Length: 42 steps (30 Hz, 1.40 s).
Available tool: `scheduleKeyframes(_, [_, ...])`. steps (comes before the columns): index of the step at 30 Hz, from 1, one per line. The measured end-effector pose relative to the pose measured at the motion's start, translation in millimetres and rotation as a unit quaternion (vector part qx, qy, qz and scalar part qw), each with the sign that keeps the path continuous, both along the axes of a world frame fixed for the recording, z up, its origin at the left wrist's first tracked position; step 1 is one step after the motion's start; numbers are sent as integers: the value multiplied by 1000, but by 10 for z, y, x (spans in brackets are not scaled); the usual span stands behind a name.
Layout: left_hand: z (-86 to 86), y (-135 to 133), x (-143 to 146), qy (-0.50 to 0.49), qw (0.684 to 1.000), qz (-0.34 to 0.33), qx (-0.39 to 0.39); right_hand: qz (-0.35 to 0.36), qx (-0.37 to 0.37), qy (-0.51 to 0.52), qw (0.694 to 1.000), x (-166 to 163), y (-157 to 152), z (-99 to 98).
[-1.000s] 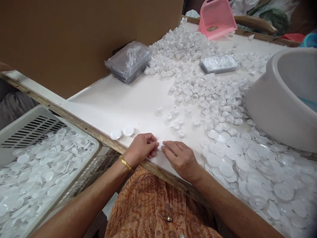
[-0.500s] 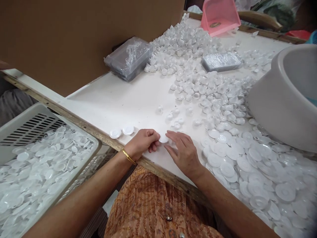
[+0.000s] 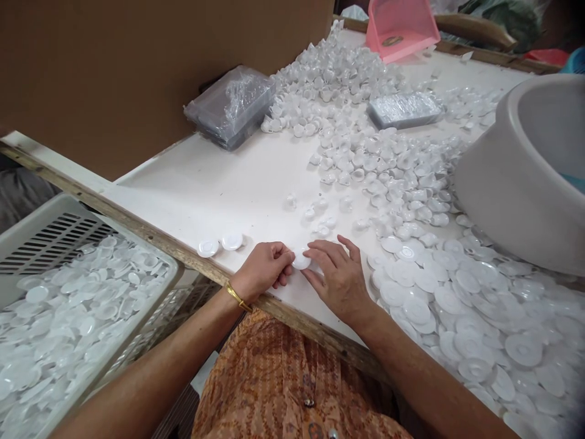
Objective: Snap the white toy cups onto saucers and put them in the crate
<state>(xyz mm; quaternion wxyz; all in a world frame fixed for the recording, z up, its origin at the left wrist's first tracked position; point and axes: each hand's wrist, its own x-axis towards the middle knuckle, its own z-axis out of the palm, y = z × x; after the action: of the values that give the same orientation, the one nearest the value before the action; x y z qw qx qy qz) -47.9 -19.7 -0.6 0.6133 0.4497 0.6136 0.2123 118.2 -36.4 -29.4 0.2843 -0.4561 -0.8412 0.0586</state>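
My left hand and my right hand meet near the front edge of a white table. Both pinch one small white plastic disc between their fingertips. Two finished white caps lie on the table to the left of my left hand. A spread of flat white discs lies right of my right hand. Farther back is a heap of small white cup-shaped pieces.
A grey slotted crate filled with white discs stands at lower left, below the table edge. A large grey basin sits at right. Two plastic-wrapped packs and a pink scoop lie at the back. Brown cardboard stands behind.
My hands have stayed together at the table's front edge. The white disc, hardly visible a second ago, now shows between the fingertips. The view has shifted slightly.
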Motion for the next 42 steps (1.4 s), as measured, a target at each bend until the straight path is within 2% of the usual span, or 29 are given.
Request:
scheduleKeyframes(5, [27, 8, -36, 82, 994, -74, 17, 51, 47, -35, 997, 8, -25, -50])
scheduleKeyframes(7, [59, 13, -6, 194, 971, -95, 101, 52, 56, -40, 996, -10, -47, -70])
scheduleKeyframes(8, [68, 24, 26, 260, 946, -94, 167, 51, 56, -43, 996, -24, -60, -74])
scheduleKeyframes(11, [40, 121, 157, 399, 843, -85, 350, 62, 46, -61, 995, -75, -102, -62])
scheduleKeyframes(12, [12, 171, 196, 422, 818, -94, 379, 64, 42, -66, 995, -89, -114, -52])
scheduleKeyframes(14, [-59, 273, 244, 453, 789, -113, 399, 60, 36, -75, 995, -106, -134, -31])
scheduleKeyframes(19, [-186, 381, 225, 464, 786, -119, 392, 62, 27, -59, 996, -98, -174, -14])
scheduleKeyframes(28, [-204, 421, 220, 427, 812, -150, 369, 100, -19, -39, 994, -99, -201, -76])
scheduleKeyframes(32, [-199, 422, 220, 444, 803, -131, 375, 86, -27, -19, 996, -140, -194, -82])
scheduleKeyframes(36, [-157, 410, 217, 473, 788, -121, 375, 73, -61, 18, 995, -144, -155, 65])
scheduleKeyframes(39, [-112, 412, 146, 513, 767, -143, 357, 37, -93, 62, 993, 63, -104, 243])
scheduleKeyframes(42, [-59, 444, -23, 553, 744, -173, 332, -74, -114, 48, 990, 494, -73, 392])
